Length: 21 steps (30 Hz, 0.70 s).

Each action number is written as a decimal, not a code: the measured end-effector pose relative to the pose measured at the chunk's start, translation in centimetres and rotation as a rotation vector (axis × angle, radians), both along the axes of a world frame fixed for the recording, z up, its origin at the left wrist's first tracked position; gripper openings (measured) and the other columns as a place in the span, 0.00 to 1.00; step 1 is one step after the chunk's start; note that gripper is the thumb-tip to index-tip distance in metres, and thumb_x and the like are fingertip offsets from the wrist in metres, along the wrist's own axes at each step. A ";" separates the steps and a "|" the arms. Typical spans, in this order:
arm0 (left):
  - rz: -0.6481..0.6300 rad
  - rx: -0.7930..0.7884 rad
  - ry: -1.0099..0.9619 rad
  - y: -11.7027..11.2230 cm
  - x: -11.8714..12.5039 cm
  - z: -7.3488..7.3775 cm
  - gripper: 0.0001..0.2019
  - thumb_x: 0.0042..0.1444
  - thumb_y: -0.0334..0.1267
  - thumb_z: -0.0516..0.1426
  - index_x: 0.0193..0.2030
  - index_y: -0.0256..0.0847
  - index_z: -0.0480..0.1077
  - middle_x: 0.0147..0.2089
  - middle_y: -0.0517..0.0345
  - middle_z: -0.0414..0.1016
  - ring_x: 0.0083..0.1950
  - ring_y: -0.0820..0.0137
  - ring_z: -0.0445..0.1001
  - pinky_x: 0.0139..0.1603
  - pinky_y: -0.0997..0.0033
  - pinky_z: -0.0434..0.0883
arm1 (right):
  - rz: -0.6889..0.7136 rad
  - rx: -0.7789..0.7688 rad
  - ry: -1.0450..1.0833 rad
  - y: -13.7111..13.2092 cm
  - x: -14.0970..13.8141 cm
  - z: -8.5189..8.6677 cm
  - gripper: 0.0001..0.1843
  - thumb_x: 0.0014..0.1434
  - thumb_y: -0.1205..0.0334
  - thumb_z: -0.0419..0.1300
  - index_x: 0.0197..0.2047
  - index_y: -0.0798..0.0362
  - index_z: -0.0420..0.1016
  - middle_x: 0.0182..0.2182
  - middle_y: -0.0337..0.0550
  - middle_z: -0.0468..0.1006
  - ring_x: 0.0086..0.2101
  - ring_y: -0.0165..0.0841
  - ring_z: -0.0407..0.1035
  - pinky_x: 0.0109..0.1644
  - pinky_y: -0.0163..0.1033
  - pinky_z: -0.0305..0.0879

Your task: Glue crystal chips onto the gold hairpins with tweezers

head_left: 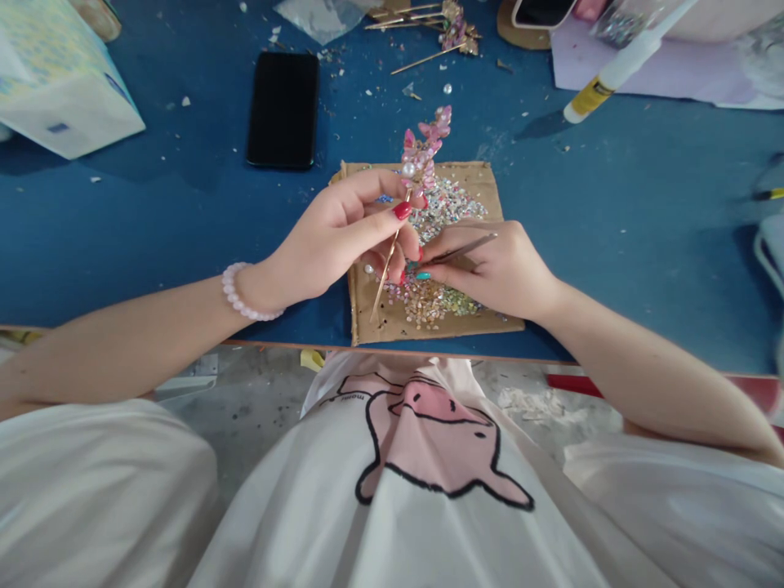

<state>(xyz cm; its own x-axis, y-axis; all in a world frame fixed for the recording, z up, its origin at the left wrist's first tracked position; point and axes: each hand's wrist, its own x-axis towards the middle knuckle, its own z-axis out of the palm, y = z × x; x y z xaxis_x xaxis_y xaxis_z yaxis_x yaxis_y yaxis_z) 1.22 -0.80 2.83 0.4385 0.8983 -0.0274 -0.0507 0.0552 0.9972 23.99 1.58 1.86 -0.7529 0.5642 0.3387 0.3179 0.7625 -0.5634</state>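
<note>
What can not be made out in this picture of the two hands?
Head view: whether the tweezers in the right hand pinch anything; tips too small, against fingers of the left hand.
Head view: the hairpin, mid-stem covered by the left hand's grip.
Head view: single beads on the cardboard, too small.
Head view: the glue tube, end cut by the top edge.

Left hand [343,237] pinches a hairpin [412,192]; right hand [496,265] grips tweezers [462,249].

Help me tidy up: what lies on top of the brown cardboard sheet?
On the brown cardboard sheet lie scattered pale glittery sequins. The left hand, holding a gold pink-flowered hairpin, and the right hand, holding thin metal tweezers, cover its middle.
</note>
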 end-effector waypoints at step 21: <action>0.055 0.008 0.059 -0.4 0.2 0.4 0.12 0.68 0.44 0.56 0.54 0.43 0.64 0.37 0.59 0.78 0.30 0.71 0.79 0.29 0.74 0.70 | -0.044 -0.010 0.014 0.0 0.1 0.0 0.07 0.67 0.61 0.61 0.39 0.52 0.80 0.33 0.40 0.84 0.34 0.30 0.77 0.42 0.38 0.73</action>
